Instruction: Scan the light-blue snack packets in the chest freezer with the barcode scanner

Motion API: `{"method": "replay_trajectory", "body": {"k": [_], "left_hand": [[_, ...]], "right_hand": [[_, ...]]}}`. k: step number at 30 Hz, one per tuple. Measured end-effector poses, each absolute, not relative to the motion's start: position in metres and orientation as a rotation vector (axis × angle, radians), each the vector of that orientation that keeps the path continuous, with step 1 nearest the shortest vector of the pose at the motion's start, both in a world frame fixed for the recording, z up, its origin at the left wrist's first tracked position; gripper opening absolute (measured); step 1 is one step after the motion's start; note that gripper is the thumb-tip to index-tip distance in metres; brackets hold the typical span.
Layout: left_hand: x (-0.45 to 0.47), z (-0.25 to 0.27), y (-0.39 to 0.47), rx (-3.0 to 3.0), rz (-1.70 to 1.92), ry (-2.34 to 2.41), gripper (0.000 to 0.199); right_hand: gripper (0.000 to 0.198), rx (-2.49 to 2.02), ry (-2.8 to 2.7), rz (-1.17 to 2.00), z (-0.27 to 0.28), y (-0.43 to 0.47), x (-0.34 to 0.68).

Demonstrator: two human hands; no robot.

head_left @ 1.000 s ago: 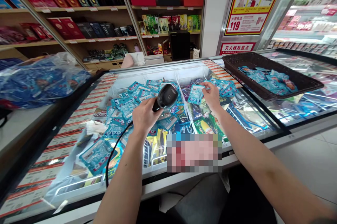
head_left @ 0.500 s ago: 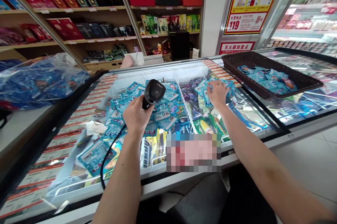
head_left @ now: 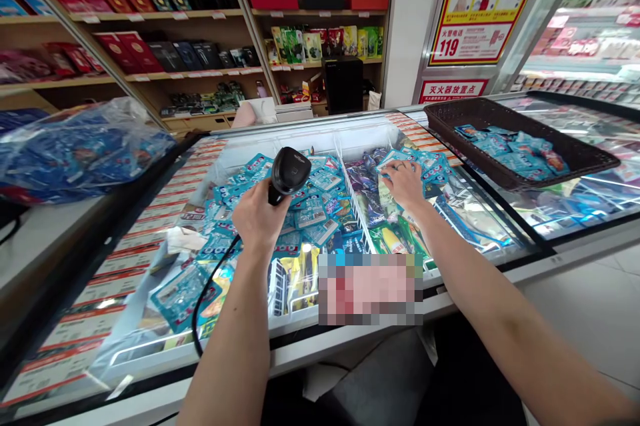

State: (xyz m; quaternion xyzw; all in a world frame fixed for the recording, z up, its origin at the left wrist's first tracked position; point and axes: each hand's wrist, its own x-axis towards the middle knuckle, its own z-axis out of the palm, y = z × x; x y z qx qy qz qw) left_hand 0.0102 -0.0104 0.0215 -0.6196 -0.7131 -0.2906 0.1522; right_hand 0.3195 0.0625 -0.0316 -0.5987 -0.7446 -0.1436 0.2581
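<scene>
My left hand [head_left: 260, 216] is wrapped round the handle of a black barcode scanner [head_left: 291, 171], its head pointing up and away over the freezer. A black cable runs from it down past my left wrist. Below lie many loose blue snack packets [head_left: 313, 213] in the left section. My right hand [head_left: 404, 185] is over the right section, fingers bent and apart, touching a blue packet [head_left: 395, 157] at the back. More blue packets [head_left: 434, 165] lie just right of the fingers. Whether anything is under my palm is hidden.
A white wire divider [head_left: 353, 196] separates the freezer sections. On the glass at right stands a brown basket [head_left: 590, 158] with blue packets. A clear bag of blue packages [head_left: 85, 149] sits at left. Shelves [head_left: 210, 73] line the back. A pixelated patch covers the front edge.
My right hand has shifted slightly left, and a blue packet that showed at its left is no longer visible there. My left hand keeps the scanner, almost unmoved.
</scene>
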Motion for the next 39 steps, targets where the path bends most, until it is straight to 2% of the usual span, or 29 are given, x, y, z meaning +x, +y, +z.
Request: {"method": "replay_trajectory", "body": {"k": [4, 8, 13, 18, 24, 31, 37, 39], "left_hand": [[0.009, 0.022, -0.011, -1.765, -0.856, -2.04, 0.046], [0.01, 0.023, -0.012, -1.751, -0.887, -2.011, 0.044], [0.012, 0.025, -0.013, -1.767, -0.897, -2.001, 0.041], [0.012, 0.024, -0.014, -1.797, -0.869, -2.002, 0.041], [0.012, 0.024, -0.013, -1.804, -0.88, -1.993, 0.04], [0.013, 0.023, -0.012, -1.809, -0.858, -1.957, 0.039], [0.014, 0.021, -0.012, -1.839, -0.831, -1.926, 0.035], [0.014, 0.021, -0.011, -1.842, -0.833, -1.92, 0.035]], "right_hand": [[0.02, -1.683, -1.956, -0.45, -0.032, 0.066, 0.325], [0.029, -1.628, -1.956, -0.462, -0.023, 0.061, 0.318], [0.041, -1.324, -2.205, -0.265, -0.011, 0.047, 0.283], [0.053, -1.03, -2.469, -0.107, -0.023, 0.044, 0.251], [0.04, -1.03, -2.501, -0.055, -0.028, 0.046, 0.252], [0.035, -1.173, -2.302, -0.013, -0.02, 0.042, 0.265], [0.048, -1.221, -2.317, -0.001, -0.027, 0.05, 0.27], [0.046, -1.23, -2.36, 0.039, -0.028, 0.051, 0.27]]}}
